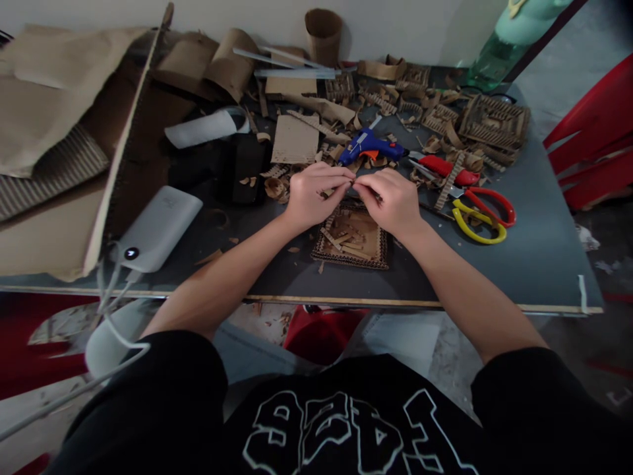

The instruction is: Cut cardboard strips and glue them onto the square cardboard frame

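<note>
My left hand (pixel 312 195) and my right hand (pixel 390 200) meet fingertip to fingertip over a dark table (pixel 524 264). Between them they pinch a small strip of corrugated cardboard (pixel 330 192), mostly hidden by the fingers. Directly below the hands lies a square cardboard tray (pixel 368 247) with a corrugated border and several short cardboard strips inside it. A blue glue gun (pixel 368 146) lies just beyond the hands.
Red and yellow scissors (pixel 479 214) and a red cutter (pixel 448 169) lie right of the hands. A white power bank (pixel 155 227) with a cable sits left. Cardboard sheets (pixel 59 112), rolls, scraps and lattice pieces (pixel 494 122) crowd the back. A red chair (pixel 598 138) stands right.
</note>
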`<state>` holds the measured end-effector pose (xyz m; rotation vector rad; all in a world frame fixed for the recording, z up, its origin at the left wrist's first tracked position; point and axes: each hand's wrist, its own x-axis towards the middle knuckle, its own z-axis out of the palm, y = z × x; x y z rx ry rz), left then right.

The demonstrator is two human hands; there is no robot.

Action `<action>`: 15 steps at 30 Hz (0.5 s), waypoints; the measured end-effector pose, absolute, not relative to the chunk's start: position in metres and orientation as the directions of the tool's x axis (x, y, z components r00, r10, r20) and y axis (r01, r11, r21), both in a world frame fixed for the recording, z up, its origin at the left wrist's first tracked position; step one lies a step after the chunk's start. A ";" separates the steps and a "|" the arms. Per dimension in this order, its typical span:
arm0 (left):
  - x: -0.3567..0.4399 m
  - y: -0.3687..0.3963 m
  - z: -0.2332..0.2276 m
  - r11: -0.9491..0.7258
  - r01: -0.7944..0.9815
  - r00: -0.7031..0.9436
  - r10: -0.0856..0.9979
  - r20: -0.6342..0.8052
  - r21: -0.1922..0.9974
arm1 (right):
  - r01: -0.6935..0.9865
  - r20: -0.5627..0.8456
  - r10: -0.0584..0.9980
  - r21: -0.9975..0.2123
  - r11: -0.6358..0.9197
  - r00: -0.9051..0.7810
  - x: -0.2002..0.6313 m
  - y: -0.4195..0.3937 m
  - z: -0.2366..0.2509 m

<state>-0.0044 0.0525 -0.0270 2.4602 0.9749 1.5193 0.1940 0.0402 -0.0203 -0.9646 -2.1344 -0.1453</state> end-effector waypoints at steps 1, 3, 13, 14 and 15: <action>-0.004 0.052 -0.026 -0.797 0.465 0.297 0.551 0.780 0.386 | 0.677 0.697 0.585 -0.193 0.710 -0.415 0.194 0.040 -0.020; -0.004 0.052 -0.024 -0.808 0.451 0.290 0.534 0.794 0.379 | 0.666 0.712 0.564 -0.182 0.723 -0.418 0.194 0.040 -0.020; -0.007 0.054 -0.025 -0.774 0.517 0.350 0.580 0.736 0.365 | 0.685 0.668 0.612 -0.207 0.699 -0.423 0.195 0.041 -0.021; -0.007 0.054 -0.025 -0.772 0.519 0.350 0.583 0.733 0.366 | 0.684 0.667 0.611 -0.204 0.700 -0.426 0.195 0.041 -0.021; -0.007 0.054 -0.026 -0.775 0.514 0.347 0.580 0.737 0.368 | 0.684 0.666 0.611 -0.202 0.701 -0.428 0.195 0.040 -0.021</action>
